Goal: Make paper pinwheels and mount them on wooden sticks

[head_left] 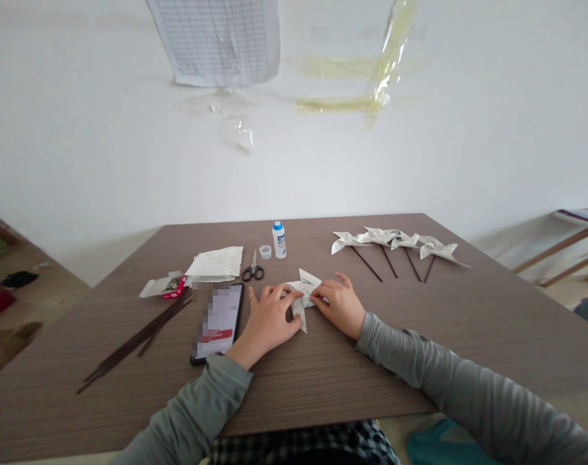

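A folded paper pinwheel point(304, 284) with pointed blades lies on the brown table in front of me, between my hands. My left hand point(272, 320) holds its left side, fingers bent over the paper and thumb near the lower blade. From the right, my right hand point(341, 303) pinches the paper near its centre, index finger and thumb together. Whatever sits under the fingertips is hidden. The phone point(219, 323) lies just left of my left hand. Black-handled scissors point(253, 271) rest beyond it, near a white glue bottle point(279, 240) with a blue cap.
Several pinwheels on dark sticks point(405, 242) lie at the back right. At the left are stacked paper sheets point(217, 263), a small red box point(173, 288) and dark sticks point(133, 342). A small clear cup point(265, 252) stands beside the bottle. A wall borders the table's point(395, 387) far edge.
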{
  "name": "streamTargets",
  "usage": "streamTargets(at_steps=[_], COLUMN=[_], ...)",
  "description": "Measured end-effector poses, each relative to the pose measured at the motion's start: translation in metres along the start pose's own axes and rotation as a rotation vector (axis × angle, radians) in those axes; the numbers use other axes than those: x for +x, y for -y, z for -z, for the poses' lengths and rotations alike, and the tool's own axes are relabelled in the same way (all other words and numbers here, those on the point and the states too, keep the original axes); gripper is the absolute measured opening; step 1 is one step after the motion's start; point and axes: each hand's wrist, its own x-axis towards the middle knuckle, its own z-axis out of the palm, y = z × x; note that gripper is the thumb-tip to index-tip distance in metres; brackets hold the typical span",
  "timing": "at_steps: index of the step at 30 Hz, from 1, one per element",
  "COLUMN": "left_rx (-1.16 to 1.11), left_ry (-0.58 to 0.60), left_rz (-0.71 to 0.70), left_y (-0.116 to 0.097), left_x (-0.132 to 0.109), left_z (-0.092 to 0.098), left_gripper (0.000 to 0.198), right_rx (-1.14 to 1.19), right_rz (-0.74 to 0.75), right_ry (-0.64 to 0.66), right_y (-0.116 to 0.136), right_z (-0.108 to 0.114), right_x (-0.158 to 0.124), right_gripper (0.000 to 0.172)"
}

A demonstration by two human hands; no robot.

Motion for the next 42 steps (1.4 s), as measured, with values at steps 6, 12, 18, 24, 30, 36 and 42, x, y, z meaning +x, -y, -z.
streamTargets(at_steps=[6, 12, 18, 24, 30, 36, 42], left_rx=[0.009, 0.005, 0.009, 0.013, 0.010, 0.009, 0.006], left_ry=[0.009, 0.015, 0.013, 0.019, 0.024, 0.026, 0.021], left_rz=[-0.001, 0.003, 0.006, 0.009, 0.004, 0.010, -0.002], left_y=[-0.001, -0.001, 0.000, -0.001, 0.000, 0.000, 0.001], left_x=[0.001, 0.001, 0.001, 0.001, 0.002, 0.002, 0.002], left_z=[0.000, 0.001, 0.000, 0.000, 0.000, 0.000, 0.000], left_gripper=[0.057, 0.057, 0.055, 0.056, 0.056, 0.057, 0.056], right_rx=[0.016, 0.015, -0.003, 0.014, 0.038, 0.050, 0.040], right_rz=[0.015, 0.045, 0.056, 0.053, 0.044, 0.065, 0.077], right_ry=[-0.007, -0.040, -0.047, -0.036, 0.008, 0.009, 0.001], right_y=[0.001, -0.003, -0.004, -0.006, -0.012, -0.016, -0.015], right_z=[0.000, -0.003, -0.005, -0.004, -0.002, -0.003, -0.002], right_x=[-0.001, -0.002, -0.004, -0.004, -0.003, -0.003, -0.003], right_gripper=[0.016, 0.016, 0.013, 0.012, 0.011, 0.011, 0.011])
